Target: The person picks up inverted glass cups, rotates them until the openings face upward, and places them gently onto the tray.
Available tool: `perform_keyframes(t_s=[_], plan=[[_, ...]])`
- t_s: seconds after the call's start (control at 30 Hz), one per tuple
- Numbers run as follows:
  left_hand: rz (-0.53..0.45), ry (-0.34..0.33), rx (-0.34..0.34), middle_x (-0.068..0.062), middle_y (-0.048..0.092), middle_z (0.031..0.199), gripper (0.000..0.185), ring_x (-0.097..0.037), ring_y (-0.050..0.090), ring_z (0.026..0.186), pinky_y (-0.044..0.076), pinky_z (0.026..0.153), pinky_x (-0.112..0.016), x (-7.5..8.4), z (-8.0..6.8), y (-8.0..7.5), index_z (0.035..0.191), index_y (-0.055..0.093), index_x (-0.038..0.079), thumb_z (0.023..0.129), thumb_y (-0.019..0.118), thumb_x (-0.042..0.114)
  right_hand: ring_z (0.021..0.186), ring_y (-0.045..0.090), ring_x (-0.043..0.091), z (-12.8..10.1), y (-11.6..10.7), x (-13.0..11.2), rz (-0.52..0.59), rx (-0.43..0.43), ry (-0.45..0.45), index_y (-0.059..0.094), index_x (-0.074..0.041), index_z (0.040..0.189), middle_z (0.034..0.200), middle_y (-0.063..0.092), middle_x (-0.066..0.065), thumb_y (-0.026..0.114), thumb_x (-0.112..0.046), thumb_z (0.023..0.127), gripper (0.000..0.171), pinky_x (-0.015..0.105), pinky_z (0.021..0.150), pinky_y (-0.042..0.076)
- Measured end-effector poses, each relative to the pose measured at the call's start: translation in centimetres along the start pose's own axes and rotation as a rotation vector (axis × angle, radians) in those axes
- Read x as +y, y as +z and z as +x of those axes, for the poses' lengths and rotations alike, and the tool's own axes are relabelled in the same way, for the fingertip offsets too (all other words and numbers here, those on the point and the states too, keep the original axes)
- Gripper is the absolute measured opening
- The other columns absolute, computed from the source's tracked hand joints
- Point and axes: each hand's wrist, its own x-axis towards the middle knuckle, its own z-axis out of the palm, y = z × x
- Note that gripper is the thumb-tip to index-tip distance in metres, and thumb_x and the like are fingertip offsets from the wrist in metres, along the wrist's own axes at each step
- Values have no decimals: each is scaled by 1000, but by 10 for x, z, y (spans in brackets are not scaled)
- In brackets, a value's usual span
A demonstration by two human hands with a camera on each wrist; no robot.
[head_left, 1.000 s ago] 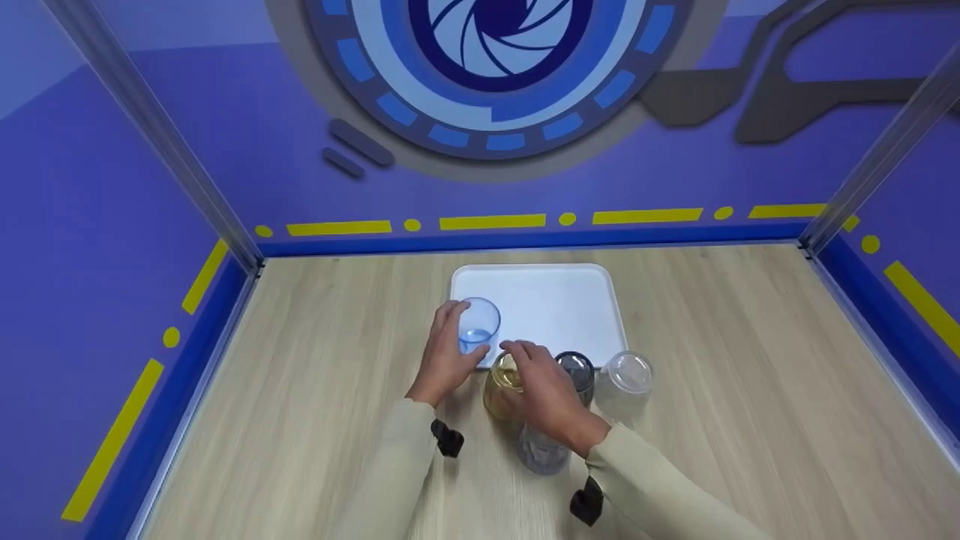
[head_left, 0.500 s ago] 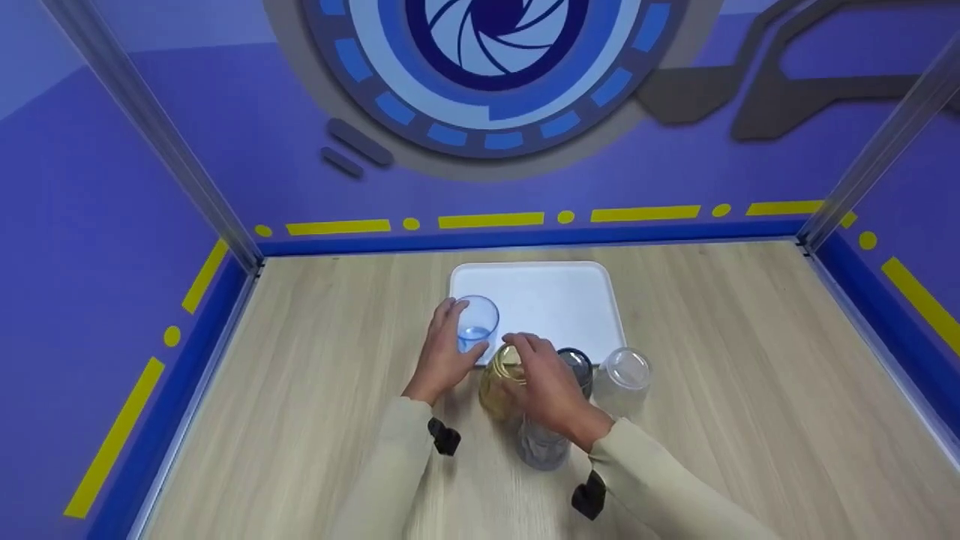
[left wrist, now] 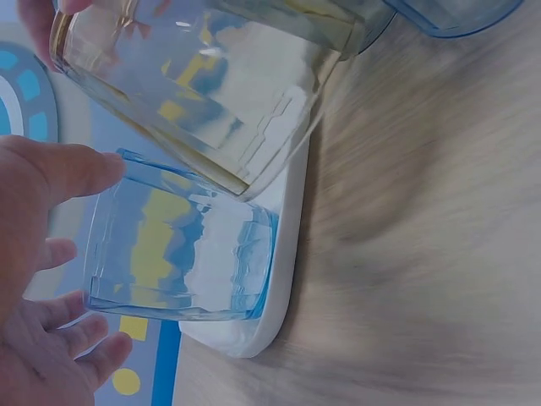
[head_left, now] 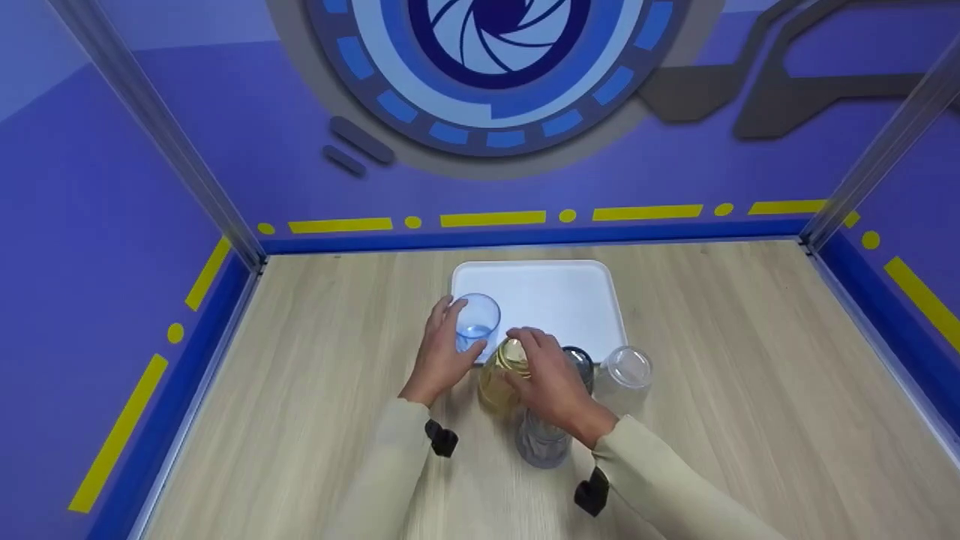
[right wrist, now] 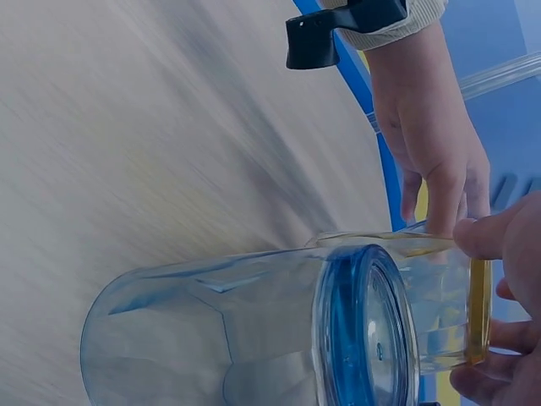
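— Where are the cups? 
— The left hand [head_left: 439,358] wraps a clear blue plastic cup [head_left: 477,324] standing at the white tray's [head_left: 570,300] near-left corner. The right hand [head_left: 551,382] pinches a clear amber cup's [head_left: 501,379] rim; it isn't on the tray yet.
— And the wrist views? 
— The left one shows the amber cup tilted, off the wooden tabletop [head_left: 750,390]

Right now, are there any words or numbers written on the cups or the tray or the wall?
None can be read.
The blue cup, yellow cup and white tray show no print.
The back wall carries only shapes: a round shutter sign and yellow dashes and dots, no letters or numbers.
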Motion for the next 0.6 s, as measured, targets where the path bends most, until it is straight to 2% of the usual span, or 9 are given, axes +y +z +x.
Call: perform_keyframes(t_s=[0.1,0.4,0.6], plan=[[-4,6,5,-12,26,156,72,-31,32,142,37,112,-49,0,-1,-1,147,37,14,86,72,28,130,49,30,0,-1,0,-6,11,-4,51,-13,133,137,52,12,73,-24,86,53,50,105,44],[-2,-40,0,-9,24,157,72,-29,32,143,36,112,-48,4,-6,-4,148,35,19,87,71,29,131,48,30,-1,-5,-2,21,27,16,51,-15,132,138,52,12,71,-27,88,50,50,106,43],[2,-27,13,-9,25,157,71,-29,32,143,36,113,-48,5,-10,-7,148,36,18,87,71,30,131,48,29,-4,-7,-2,71,45,24,51,-14,132,138,51,12,70,-29,89,49,50,106,43]])
